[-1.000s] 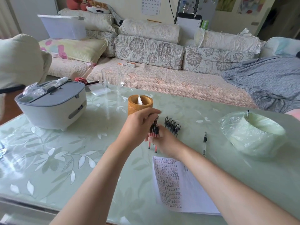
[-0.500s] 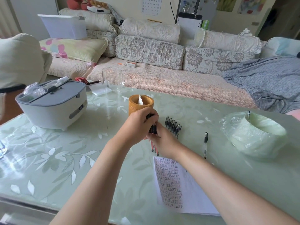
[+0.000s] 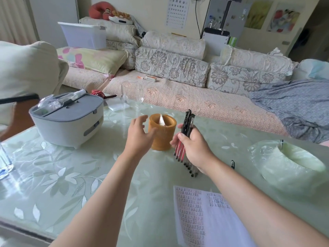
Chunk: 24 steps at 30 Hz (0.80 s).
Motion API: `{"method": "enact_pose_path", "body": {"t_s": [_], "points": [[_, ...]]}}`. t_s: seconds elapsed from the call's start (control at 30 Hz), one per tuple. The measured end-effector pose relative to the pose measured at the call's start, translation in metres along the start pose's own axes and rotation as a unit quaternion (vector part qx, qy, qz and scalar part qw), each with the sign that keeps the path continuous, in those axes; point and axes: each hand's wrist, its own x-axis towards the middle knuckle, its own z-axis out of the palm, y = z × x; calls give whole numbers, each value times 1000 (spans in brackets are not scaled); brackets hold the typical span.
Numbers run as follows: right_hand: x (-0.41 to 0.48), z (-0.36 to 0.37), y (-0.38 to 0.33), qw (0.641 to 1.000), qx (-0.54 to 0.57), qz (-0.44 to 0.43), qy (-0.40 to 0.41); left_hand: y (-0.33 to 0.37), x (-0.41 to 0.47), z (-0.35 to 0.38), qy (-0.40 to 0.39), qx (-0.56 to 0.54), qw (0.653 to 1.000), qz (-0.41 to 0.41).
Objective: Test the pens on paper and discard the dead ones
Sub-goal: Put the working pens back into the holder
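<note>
My right hand grips a bundle of pens with red bodies and black caps, held upright and tilted just right of an orange cylindrical pen holder. My left hand hovers with spread fingers at the holder's left side, holding nothing. A row of black-capped pens lies on the table under my right wrist, and a single pen lies further right. A sheet of paper covered with written marks lies near the front edge. A pale green bin lined with a clear bag holds one pen.
A grey-lidded white box stands at the left on the glass table with a leaf pattern. An empty wine glass stands behind the holder. A glass sits at the far left edge. A sofa runs behind the table.
My left hand has let go of the pen bundle and moved left beside the holder. My right hand has lifted the bundle up and tilted it, near the holder.
</note>
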Motion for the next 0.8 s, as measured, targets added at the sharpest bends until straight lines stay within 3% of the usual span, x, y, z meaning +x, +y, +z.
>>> {"method": "enact_pose_path", "body": {"t_s": [0.17, 0.27, 0.43, 0.67, 0.8], "points": [[58, 12, -20, 997, 28, -56, 55, -3, 11, 10, -85, -13, 996, -27], [88, 25, -27, 995, 28, -61, 73, -7, 15, 18, -69, -44, 997, 15], [120, 47, -25, 995, -4, -60, 79, -21, 23, 22, -59, -49, 997, -3], [131, 62, -13, 986, -152, -35, 55, -29, 27, 20, -65, -59, 996, -9], [127, 60, 1, 911, -411, -21, 31, -29, 28, 23, -58, -46, 997, 0]]}}
